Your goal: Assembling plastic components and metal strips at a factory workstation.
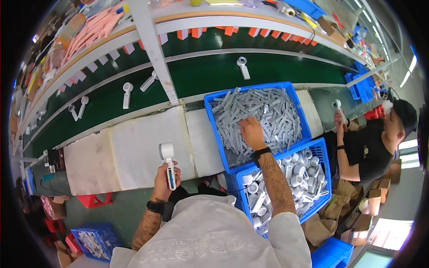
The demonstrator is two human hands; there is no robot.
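My left hand point(167, 178) grips a white handheld fan point(166, 152) by its handle, round head up. The handle's front is uncovered and shows a blue part inside. My right hand point(253, 133) reaches into a blue crate point(226, 161) heaped with long grey plastic strips point(272, 105). Its fingers are bent and drawn together among the strips; the tips are partly hidden, so what they pinch cannot be made out. Below my right forearm, a second blue crate point(329, 178) holds many white fans point(296, 180).
Several white fans lie on the green conveyor belt point(192, 73) beyond the pale work surface point(147, 147). A shelf post point(154, 49) rises ahead. At the right, a person point(373, 143) in black holds a similar fan. Boxes point(357, 228) and a red stool point(94, 200) stand around.
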